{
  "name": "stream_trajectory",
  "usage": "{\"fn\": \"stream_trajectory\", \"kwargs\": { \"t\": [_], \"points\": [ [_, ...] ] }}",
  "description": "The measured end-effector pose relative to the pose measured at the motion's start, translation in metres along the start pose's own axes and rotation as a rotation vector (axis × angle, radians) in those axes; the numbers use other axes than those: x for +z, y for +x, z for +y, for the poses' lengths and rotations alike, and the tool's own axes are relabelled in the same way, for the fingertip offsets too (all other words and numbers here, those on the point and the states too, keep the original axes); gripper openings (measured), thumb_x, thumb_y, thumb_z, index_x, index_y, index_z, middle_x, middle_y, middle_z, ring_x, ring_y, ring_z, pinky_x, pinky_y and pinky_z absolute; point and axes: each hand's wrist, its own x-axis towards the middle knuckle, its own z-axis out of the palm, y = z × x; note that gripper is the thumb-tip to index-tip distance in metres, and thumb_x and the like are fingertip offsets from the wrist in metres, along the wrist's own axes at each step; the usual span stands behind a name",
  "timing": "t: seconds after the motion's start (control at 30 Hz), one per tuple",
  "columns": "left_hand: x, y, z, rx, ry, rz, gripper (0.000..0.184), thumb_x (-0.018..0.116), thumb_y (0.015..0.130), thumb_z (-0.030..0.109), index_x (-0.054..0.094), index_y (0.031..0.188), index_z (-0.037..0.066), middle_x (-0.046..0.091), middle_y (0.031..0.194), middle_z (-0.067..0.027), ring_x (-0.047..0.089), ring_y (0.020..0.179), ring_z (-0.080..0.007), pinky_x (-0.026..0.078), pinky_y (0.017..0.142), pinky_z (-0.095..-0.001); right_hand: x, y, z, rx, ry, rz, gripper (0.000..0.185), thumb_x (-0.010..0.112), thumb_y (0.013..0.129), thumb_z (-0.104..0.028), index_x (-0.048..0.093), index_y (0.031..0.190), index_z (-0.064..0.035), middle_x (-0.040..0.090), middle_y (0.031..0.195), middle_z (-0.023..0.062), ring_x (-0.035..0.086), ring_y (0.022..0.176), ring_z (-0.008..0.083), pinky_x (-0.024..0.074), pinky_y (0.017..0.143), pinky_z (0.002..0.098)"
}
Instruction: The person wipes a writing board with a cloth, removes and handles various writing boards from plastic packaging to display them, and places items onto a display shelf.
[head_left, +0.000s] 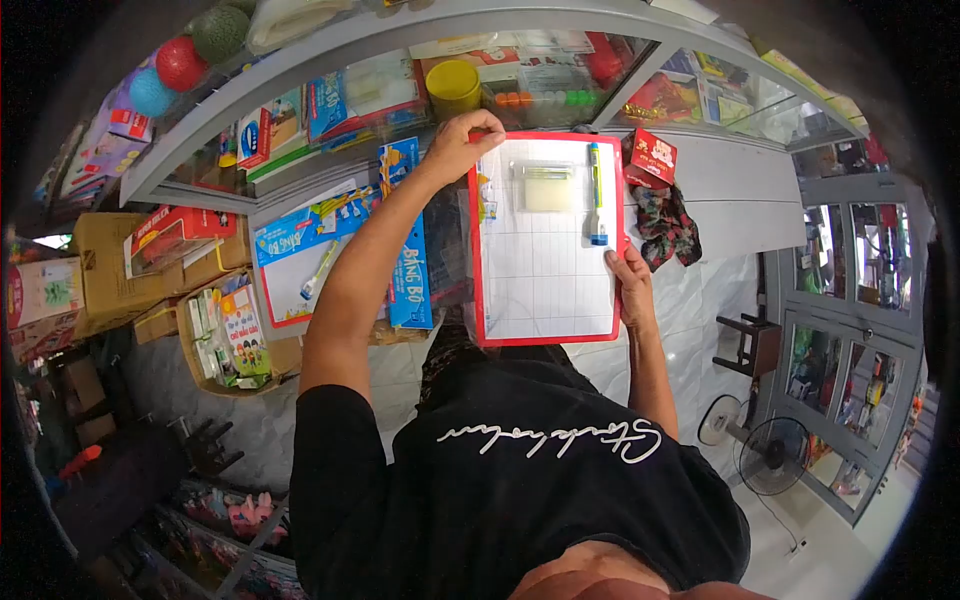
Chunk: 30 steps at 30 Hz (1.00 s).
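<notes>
A white writing board [545, 295] with a red frame and a printed grid is held upright before my chest. A clear plastic wrap seems to cover it. On its face lie a marker pen [598, 195] with a blue cap and a small pale sponge-like block [548, 192] in clear packaging. My left hand [465, 148] is at the top left corner, fingers bent and pinched near the edge. Lower down on the right side, my right hand [632, 285] grips the frame, thumb in front and the other fingers partly hidden behind.
Blue-headed packaged boards [300, 235] lie on the ledge at left, near an open carton of boxes [235, 335]. A glass display case [400, 90] stands ahead. A red box [652, 158] and a dark patterned cloth [668, 225] sit right. A fan [773, 455] stands farther right.
</notes>
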Motion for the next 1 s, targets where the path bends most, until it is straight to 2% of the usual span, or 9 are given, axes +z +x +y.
{"fn": "stream_trajectory", "kwargs": {
  "t": [0.07, 0.1, 0.17, 0.37, 0.5, 0.57, 0.7, 0.77, 1.0],
  "points": [
    [0.000, 0.000, 0.001, 0.226, 0.075, 0.133, 0.009, 0.062, 0.082, 0.012, 0.060, 0.086, 0.004, 0.060, 0.080, -0.0031, 0.056, 0.075, -0.0132, 0.044, 0.070, -0.0266, 0.004, -0.003, 0.005, 0.024, 0.003, 0.028, 0.025, 0.054, 0.088, -0.007, 0.055, 0.112, -0.0008, 0.063, 0.100, 0.0046, 0.058, 0.086, 0.0090, 0.0461, 0.079, 0.0238],
    [0.000, -0.001, 0.004, 0.231, 0.068, 0.133, 0.009, 0.062, 0.082, 0.012, 0.060, 0.086, 0.004, 0.060, 0.080, -0.0031, 0.056, 0.075, -0.0132, 0.044, 0.070, -0.0266, 0.007, -0.004, 0.007, 0.053, 0.011, 0.045, 0.023, 0.054, 0.088, -0.007, 0.055, 0.111, -0.0007, 0.063, 0.099, 0.0046, 0.058, 0.085, 0.0092, 0.0463, 0.078, 0.0237],
    [-0.003, -0.007, 0.009, 0.230, 0.121, 0.162, 0.010, 0.063, 0.080, 0.014, 0.058, 0.081, 0.005, 0.059, 0.078, -0.0062, 0.059, 0.075, -0.0234, 0.044, 0.068, -0.0332, 0.016, -0.010, 0.008, 0.066, 0.025, 0.066, 0.023, 0.054, 0.088, -0.008, 0.056, 0.110, -0.0005, 0.063, 0.096, 0.0044, 0.058, 0.082, 0.0092, 0.0464, 0.076, 0.0232],
    [-0.008, -0.020, 0.015, 0.382, 0.393, 0.179, 0.010, 0.060, 0.081, 0.010, 0.054, 0.086, 0.004, 0.057, 0.083, -0.0072, 0.058, 0.082, -0.0262, 0.044, 0.067, -0.0322, 0.021, -0.020, 0.014, 0.067, 0.057, 0.112, 0.019, 0.054, 0.088, -0.008, 0.057, 0.105, -0.0008, 0.063, 0.093, 0.0045, 0.058, 0.080, 0.0091, 0.0467, 0.073, 0.0229],
    [-0.012, -0.017, 0.004, 0.387, 0.402, 0.121, 0.012, 0.059, 0.082, 0.011, 0.055, 0.092, 0.003, 0.059, 0.087, -0.0069, 0.059, 0.081, -0.0241, 0.045, 0.066, -0.0316, 0.025, -0.024, 0.012, 0.061, 0.015, 0.106, 0.017, 0.054, 0.088, -0.008, 0.057, 0.103, -0.0009, 0.063, 0.093, 0.0042, 0.058, 0.078, 0.0084, 0.0470, 0.072, 0.0227],
    [-0.014, -0.012, -0.003, 0.255, 0.118, 0.088, 0.014, 0.059, 0.082, 0.015, 0.058, 0.093, 0.006, 0.060, 0.086, -0.0077, 0.060, 0.079, -0.0246, 0.045, 0.068, -0.0362, 0.024, -0.025, 0.013, 0.051, -0.022, 0.111, 0.017, 0.054, 0.088, -0.008, 0.057, 0.103, -0.0010, 0.063, 0.092, 0.0041, 0.058, 0.078, 0.0081, 0.0470, 0.071, 0.0225],
    [-0.036, -0.014, -0.018, 0.104, 0.118, -0.032, 0.016, 0.060, 0.081, 0.014, 0.061, 0.095, 0.005, 0.061, 0.086, -0.0107, 0.061, 0.082, -0.0248, 0.047, 0.071, -0.0356, 0.028, -0.024, 0.013, 0.031, -0.032, 0.131, 0.018, 0.055, 0.088, -0.008, 0.056, 0.104, -0.0007, 0.063, 0.092, 0.0040, 0.057, 0.078, 0.0076, 0.0469, 0.072, 0.0223],
    [-0.043, -0.015, -0.019, 0.088, 0.218, -0.134, 0.015, 0.061, 0.082, 0.013, 0.063, 0.094, 0.004, 0.061, 0.087, -0.0095, 0.058, 0.077, -0.0187, 0.046, 0.070, -0.0303, 0.030, -0.023, 0.012, 0.033, -0.034, 0.145, 0.018, 0.055, 0.088, -0.008, 0.056, 0.104, -0.0006, 0.063, 0.092, 0.0040, 0.057, 0.078, 0.0075, 0.0468, 0.072, 0.0223],
    [-0.041, -0.014, -0.032, -0.047, 0.222, -0.076, 0.013, 0.063, 0.081, 0.015, 0.065, 0.089, 0.004, 0.061, 0.081, -0.0083, 0.058, 0.074, -0.0178, 0.046, 0.068, -0.0298, 0.030, -0.018, 0.011, 0.026, -0.118, 0.098, 0.024, 0.056, 0.088, -0.012, 0.055, 0.109, -0.0007, 0.063, 0.096, 0.0048, 0.058, 0.081, 0.0086, 0.0471, 0.074, 0.0228]
  ]
}}
